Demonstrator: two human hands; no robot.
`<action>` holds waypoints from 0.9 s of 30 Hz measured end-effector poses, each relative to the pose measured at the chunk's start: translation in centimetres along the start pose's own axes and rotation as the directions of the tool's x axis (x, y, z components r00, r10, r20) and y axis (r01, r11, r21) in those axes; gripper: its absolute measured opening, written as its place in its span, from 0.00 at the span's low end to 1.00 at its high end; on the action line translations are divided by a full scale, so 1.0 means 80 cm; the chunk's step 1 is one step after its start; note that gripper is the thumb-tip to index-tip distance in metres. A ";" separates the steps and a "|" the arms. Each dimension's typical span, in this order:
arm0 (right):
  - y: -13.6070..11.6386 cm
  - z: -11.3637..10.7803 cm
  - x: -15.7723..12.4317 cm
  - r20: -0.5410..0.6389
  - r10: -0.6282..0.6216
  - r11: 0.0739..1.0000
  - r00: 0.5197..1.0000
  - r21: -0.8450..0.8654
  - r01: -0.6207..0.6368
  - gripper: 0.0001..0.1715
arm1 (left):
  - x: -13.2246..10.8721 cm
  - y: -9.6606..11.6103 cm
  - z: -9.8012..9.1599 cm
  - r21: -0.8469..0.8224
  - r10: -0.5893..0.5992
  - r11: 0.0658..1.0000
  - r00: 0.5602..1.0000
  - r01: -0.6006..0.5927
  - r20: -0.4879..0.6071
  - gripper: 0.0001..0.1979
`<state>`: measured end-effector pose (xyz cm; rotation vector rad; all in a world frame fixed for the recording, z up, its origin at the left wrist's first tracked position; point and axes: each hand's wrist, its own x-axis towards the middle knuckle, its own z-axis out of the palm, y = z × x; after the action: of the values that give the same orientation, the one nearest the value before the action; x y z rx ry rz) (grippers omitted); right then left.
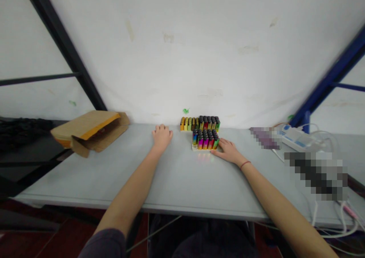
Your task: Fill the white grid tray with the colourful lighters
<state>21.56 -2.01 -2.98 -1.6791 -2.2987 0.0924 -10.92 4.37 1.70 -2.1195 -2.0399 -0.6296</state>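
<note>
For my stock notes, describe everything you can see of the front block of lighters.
This block of disposable lighters has black tops and glossy rainbow-gradient bodies, standing upright in tight rows on a pale tray. It sits on the grey table, in front of a second block. The right hand's fingertips seem to touch its right end.

Flat, even light over my view; the lighters (204, 139) reflect faintly toward six o'clock, pixelated blur (316, 176) at four.
</note>
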 end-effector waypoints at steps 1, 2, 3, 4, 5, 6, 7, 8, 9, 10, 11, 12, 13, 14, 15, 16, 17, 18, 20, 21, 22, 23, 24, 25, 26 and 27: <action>-0.001 -0.001 0.000 -0.002 0.001 1.000 1.000 0.001 -0.001 0.34 | 0.001 -0.006 0.000 0.049 -0.031 0.998 0.999 0.030 0.025 0.19; -0.001 -0.001 0.000 -0.002 0.000 1.000 1.000 0.002 0.000 0.33 | 0.001 -0.010 0.001 0.080 -0.043 0.996 0.998 0.039 0.046 0.20; -0.002 -0.002 -0.001 -0.001 -0.002 1.000 1.000 0.002 0.002 0.33 | 0.001 -0.011 0.003 0.095 -0.038 0.995 0.997 0.031 0.065 0.20; -0.002 -0.002 -0.001 0.000 -0.003 1.000 1.000 0.002 0.003 0.32 | 0.000 -0.011 0.005 0.098 -0.021 0.995 0.996 0.013 0.081 0.20; -0.003 -0.003 -0.001 0.001 -0.002 1.000 1.000 0.001 0.002 0.31 | -0.001 -0.009 0.007 0.093 0.000 0.996 0.995 -0.009 0.097 0.19; -0.003 -0.003 -0.001 0.003 0.001 1.000 1.000 -0.001 -0.001 0.31 | -0.002 -0.006 0.010 0.082 0.021 0.996 0.993 -0.030 0.114 0.18; -0.004 -0.004 -0.001 0.004 0.005 1.000 1.000 -0.003 -0.005 0.31 | -0.004 -0.002 0.012 0.065 0.038 0.997 0.991 -0.047 0.131 0.18; -0.004 -0.004 -0.002 0.004 0.009 1.000 1.000 -0.005 -0.009 0.31 | -0.004 0.002 0.013 0.048 0.050 0.997 0.987 -0.058 0.150 0.17; -0.004 -0.004 -0.002 0.004 0.010 1.000 1.000 -0.007 -0.010 0.31 | -0.005 0.006 0.015 0.034 0.059 0.997 0.984 -0.065 0.169 0.17; -0.005 -0.004 -0.002 0.005 0.008 1.000 1.000 -0.009 -0.008 0.31 | -0.006 0.009 0.016 0.027 0.068 0.997 0.979 -0.074 0.190 0.17; -0.005 -0.004 -0.002 0.007 0.006 1.000 1.000 -0.010 -0.006 0.31 | -0.006 0.012 0.017 0.027 0.080 0.996 0.974 -0.088 0.214 0.16; -0.005 -0.004 -0.002 0.008 0.002 1.000 1.000 -0.009 -0.002 0.31 | -0.006 0.014 0.018 0.031 0.097 0.994 0.965 -0.108 0.242 0.16; -0.004 -0.004 -0.002 0.009 0.000 1.000 1.000 -0.008 0.000 0.31 | -0.006 0.015 0.019 0.031 0.122 0.990 0.954 -0.136 0.273 0.15; -0.004 -0.004 -0.002 0.010 -0.002 1.000 1.000 -0.006 0.002 0.31 | -0.006 0.015 0.020 0.022 0.152 0.986 0.942 -0.166 0.299 0.15; -0.004 -0.004 -0.002 0.010 -0.003 1.000 1.000 -0.004 0.003 0.32 | -0.005 0.015 0.021 -0.001 0.180 0.982 0.933 -0.189 0.313 0.14; -0.004 -0.004 -0.002 0.009 -0.003 1.000 1.000 -0.003 0.003 0.32 | -0.004 0.016 0.022 -0.038 0.197 0.980 0.930 -0.195 0.309 0.13; -0.004 -0.003 -0.001 0.009 -0.003 1.000 1.000 -0.002 0.003 0.33 | -0.003 0.016 0.023 -0.091 0.201 0.979 0.936 -0.182 0.290 0.13; -0.004 -0.003 -0.001 0.010 -0.002 1.000 1.000 -0.001 0.002 0.33 | -0.002 0.017 0.024 -0.164 0.190 0.975 0.946 -0.150 0.264 0.12; -0.003 -0.003 0.000 0.013 -0.003 1.000 1.000 -0.001 0.003 0.33 | 0.000 0.020 0.028 -0.362 0.140 0.931 0.961 -0.046 0.237 0.11; -0.003 -0.003 0.000 0.015 -0.003 1.000 1.000 -0.001 0.003 0.33 | 0.000 0.023 0.030 -0.472 0.117 0.881 0.961 0.015 0.251 0.09; -0.002 -0.003 0.000 0.017 -0.003 1.000 1.000 -0.002 0.003 0.33 | 0.000 0.026 0.032 -0.577 0.107 0.813 0.954 0.078 0.280 0.07; -0.002 -0.002 0.000 0.019 -0.003 1.000 1.000 -0.003 0.003 0.33 | 0.000 0.030 0.034 -0.671 0.107 0.728 0.944 0.139 0.312 0.05; -0.002 -0.002 0.000 0.020 -0.002 1.000 1.000 -0.004 0.002 0.33 | -0.001 0.034 0.035 -0.746 0.111 0.636 0.933 0.197 0.342 0.03; -0.002 -0.002 0.000 0.021 -0.001 1.000 1.000 -0.004 0.001 0.33 | -0.003 0.038 0.037 -0.804 0.116 0.540 0.924 0.249 0.365 0.02; -0.001 -0.002 0.000 0.021 0.001 1.000 1.000 -0.003 -0.001 0.33 | -0.004 0.042 0.038 -0.846 0.119 0.447 0.918 0.291 0.379 0.03; -0.001 -0.002 0.000 0.021 0.002 1.000 1.000 -0.003 -0.002 0.33 | -0.005 0.046 0.038 -0.874 0.118 0.360 0.914 0.326 0.389 0.04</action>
<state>21.49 -2.04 -2.81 -1.6895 -2.3134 0.1082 -6.69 4.83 -0.51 -2.8520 -2.3053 -1.9714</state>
